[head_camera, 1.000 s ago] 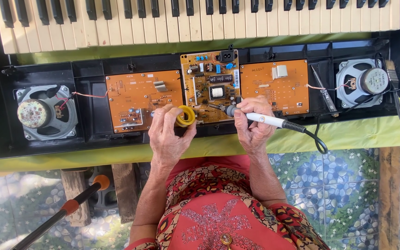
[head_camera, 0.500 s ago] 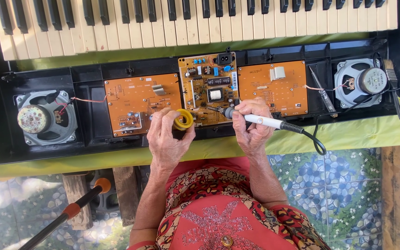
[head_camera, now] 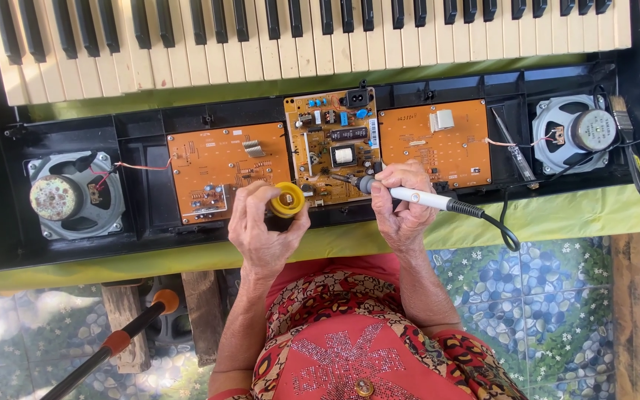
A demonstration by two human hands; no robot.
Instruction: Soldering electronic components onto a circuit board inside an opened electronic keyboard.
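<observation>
Green-clothed table [head_camera: 572, 218] carried the opened keyboard [head_camera: 320, 44]; left hand [head_camera: 261, 230] gripped a light yellow spool [head_camera: 288, 200], right hand [head_camera: 401, 204] clasped the soldering iron [head_camera: 409, 195] by its handle, tip over the fragile middle circuit board [head_camera: 331, 144].

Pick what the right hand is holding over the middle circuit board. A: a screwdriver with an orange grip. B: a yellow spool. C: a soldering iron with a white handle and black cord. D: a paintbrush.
C: the right hand grips a soldering iron by its white handle, its tip aimed at the middle circuit board, while the yellow spool sits in the left hand.
</observation>
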